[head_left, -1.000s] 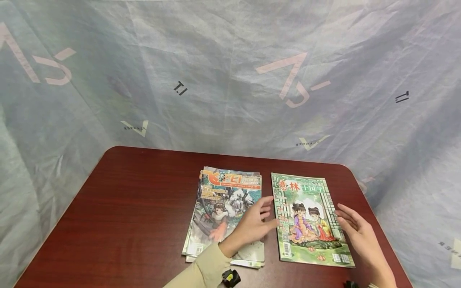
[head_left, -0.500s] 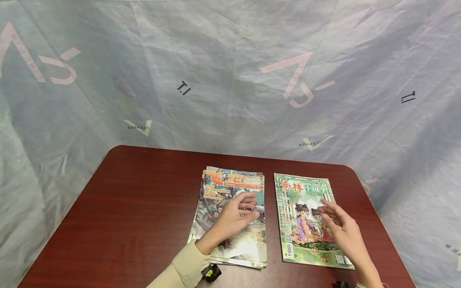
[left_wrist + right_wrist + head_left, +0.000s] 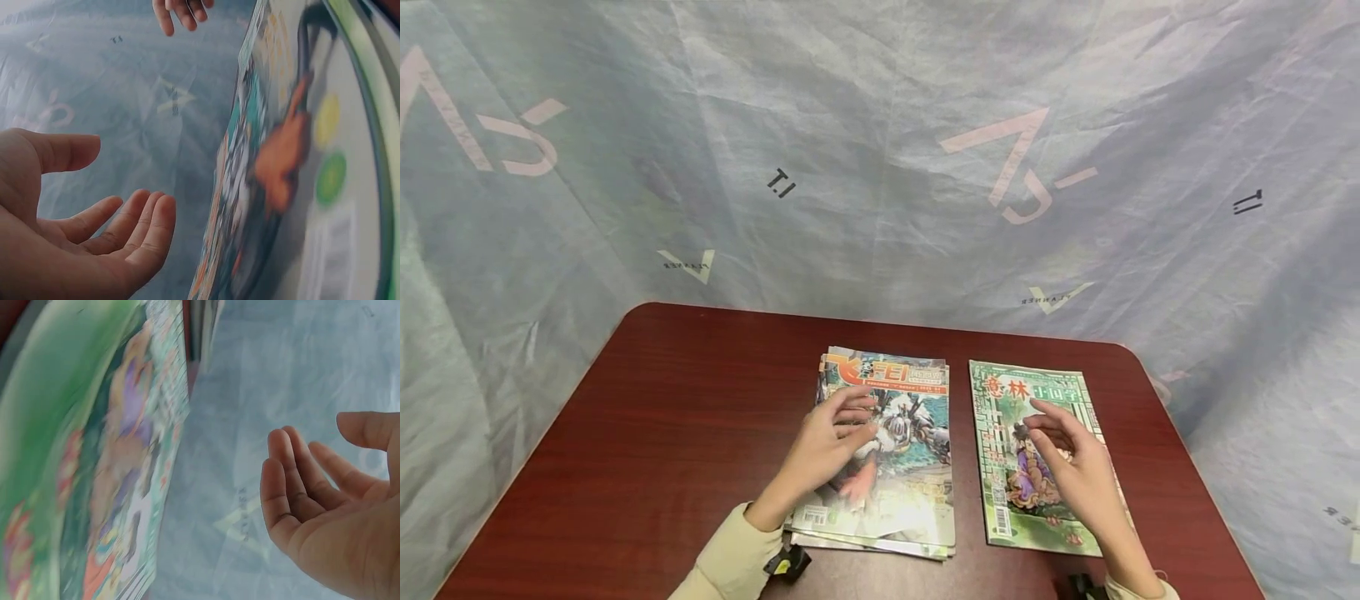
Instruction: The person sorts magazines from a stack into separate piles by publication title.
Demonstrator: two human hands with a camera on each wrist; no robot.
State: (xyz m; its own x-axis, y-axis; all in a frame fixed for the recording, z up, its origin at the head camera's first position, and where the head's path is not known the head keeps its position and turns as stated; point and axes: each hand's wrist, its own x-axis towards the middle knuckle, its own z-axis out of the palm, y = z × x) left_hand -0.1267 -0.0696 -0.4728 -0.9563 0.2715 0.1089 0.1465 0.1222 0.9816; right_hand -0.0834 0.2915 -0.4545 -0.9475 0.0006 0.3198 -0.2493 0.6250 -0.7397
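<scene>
On the table lies a stack of magazines (image 3: 902, 500), the top one with an orange title and a white-and-red picture. Over its left part hovers my left hand (image 3: 820, 442), fingers loosely bent with nothing between them. To the right lies a green magazine (image 3: 1030, 508) with red title characters and a drawn figure. My right hand (image 3: 1082, 467) hangs above it, thumb and fingers apart and holding nothing, hiding part of the cover. In the left wrist view the left palm (image 3: 81, 244) faces up beside the stack; the right wrist view shows the right palm (image 3: 344, 519) bare too.
Dark red wooden tabletop (image 3: 685, 417) with rounded far corners. A grey printed cloth (image 3: 850, 250) hangs behind and around the table. A narrow strip of table separates the stack from the green magazine. Black wrist cameras sit below each hand.
Both hands have moved left: the left from the gap between the magazines across to the stack's left side, the right from the green magazine's right edge to over its cover. The magazines lie where they were.
</scene>
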